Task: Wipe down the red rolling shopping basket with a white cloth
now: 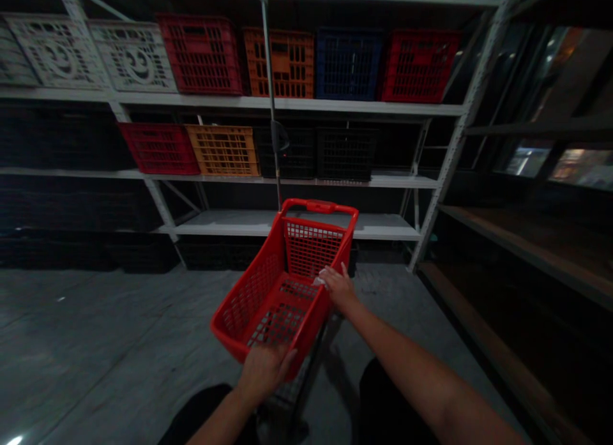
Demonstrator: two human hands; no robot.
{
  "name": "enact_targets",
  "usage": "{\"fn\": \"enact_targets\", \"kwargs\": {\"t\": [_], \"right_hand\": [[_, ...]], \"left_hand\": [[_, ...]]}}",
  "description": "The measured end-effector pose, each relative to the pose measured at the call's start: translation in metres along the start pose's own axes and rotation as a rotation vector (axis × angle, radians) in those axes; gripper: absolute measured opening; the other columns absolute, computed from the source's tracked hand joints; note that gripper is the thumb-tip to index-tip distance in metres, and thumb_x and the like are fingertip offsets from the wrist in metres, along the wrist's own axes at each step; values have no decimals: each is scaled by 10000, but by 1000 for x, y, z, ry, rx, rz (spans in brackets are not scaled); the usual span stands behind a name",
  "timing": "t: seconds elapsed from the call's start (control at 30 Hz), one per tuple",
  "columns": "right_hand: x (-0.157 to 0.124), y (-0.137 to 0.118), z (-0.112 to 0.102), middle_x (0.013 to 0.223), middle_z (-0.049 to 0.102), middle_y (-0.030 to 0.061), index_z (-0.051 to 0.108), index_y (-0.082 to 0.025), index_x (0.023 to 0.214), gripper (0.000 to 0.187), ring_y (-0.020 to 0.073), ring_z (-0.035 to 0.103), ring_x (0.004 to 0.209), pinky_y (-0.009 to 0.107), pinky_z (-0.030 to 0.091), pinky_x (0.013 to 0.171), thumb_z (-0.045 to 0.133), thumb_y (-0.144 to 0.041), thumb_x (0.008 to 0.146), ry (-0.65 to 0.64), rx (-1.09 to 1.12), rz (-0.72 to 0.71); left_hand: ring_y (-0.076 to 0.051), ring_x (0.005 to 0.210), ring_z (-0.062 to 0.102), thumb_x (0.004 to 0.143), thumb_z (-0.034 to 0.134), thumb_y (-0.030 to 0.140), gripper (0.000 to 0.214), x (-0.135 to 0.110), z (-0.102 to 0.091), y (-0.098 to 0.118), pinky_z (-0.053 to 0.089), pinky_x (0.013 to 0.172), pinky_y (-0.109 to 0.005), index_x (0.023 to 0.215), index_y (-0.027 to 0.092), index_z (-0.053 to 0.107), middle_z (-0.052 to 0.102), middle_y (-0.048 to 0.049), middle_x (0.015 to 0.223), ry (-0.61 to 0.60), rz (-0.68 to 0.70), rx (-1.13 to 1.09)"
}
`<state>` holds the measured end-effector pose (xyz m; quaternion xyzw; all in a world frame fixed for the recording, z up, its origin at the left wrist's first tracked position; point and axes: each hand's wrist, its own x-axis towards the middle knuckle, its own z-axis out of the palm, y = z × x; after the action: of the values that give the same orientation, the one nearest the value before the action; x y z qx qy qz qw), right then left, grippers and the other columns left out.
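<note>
A red plastic shopping cart (278, 297) stands before me, its handle bar (320, 207) on the far side and its mesh basket holding nothing that I can see. My left hand (264, 368) grips the near rim of the basket, fingers curled over the edge and thumb along the outside. On the right-hand rim lies my right hand (338, 286), closed on a small crumpled white cloth (322, 278) that is pressed against the plastic. Most of the cloth is hidden under the fingers. The cart's dark lower frame shows below the basket.
Behind the cart stands a white metal shelf rack (292, 103) with plastic crates, among them an orange crate (279, 63), a blue crate (349, 63) and a yellow crate (223, 150). A thin pole (269, 68) rises by the cart. Dark shelving (527, 241) runs along the right.
</note>
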<state>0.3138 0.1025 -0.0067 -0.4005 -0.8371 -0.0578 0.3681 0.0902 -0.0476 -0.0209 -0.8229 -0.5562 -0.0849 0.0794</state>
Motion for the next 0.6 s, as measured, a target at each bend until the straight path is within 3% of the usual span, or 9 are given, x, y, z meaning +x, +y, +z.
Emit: {"fn": "enact_targets", "kwargs": {"t": [0.13, 0.23, 0.3, 0.43, 0.6], "right_hand": [[-22, -49, 12, 1099, 643, 37, 588, -229, 1075, 270, 158, 472, 1170, 463, 61, 1084, 393, -169, 898, 67, 62, 41], [-45, -82, 20, 1100, 644, 31, 570, -233, 1111, 280, 138, 473, 1164, 446, 44, 1092, 401, -180, 895, 60, 110, -70], [-52, -91, 21, 1119, 636, 23, 545, -243, 1147, 296, 131, 472, 1165, 456, 11, 1093, 408, -182, 892, 14, 118, -174], [-40, -73, 5, 1149, 620, 6, 500, -287, 1191, 319, 153, 471, 1171, 536, -66, 1062, 438, -206, 889, -116, 77, -308], [-2, -11, -42, 1167, 609, 32, 539, -275, 1154, 326, 224, 420, 1222, 625, -71, 1011, 447, -148, 869, -90, -118, -119]], "left_hand": [[-144, 561, 599, 902, 247, 391, 480, -10, 3, -14, 387, 538, -248, 645, 183, 596, 634, -38, 575, 86, 56, -15], [-143, 566, 587, 901, 242, 378, 473, -17, 2, -25, 389, 555, -265, 643, 189, 590, 627, -33, 582, 96, 105, -64], [-145, 592, 584, 902, 227, 387, 480, -22, 0, -32, 394, 583, -276, 651, 193, 588, 628, -33, 601, 53, 122, -99], [-161, 671, 581, 893, 198, 453, 513, -32, -2, -47, 404, 654, -302, 690, 203, 596, 645, -45, 679, -76, 78, -122], [-172, 740, 563, 883, 141, 495, 580, -39, -5, -67, 403, 731, -312, 701, 207, 610, 645, -57, 726, -77, 0, -122]]}}
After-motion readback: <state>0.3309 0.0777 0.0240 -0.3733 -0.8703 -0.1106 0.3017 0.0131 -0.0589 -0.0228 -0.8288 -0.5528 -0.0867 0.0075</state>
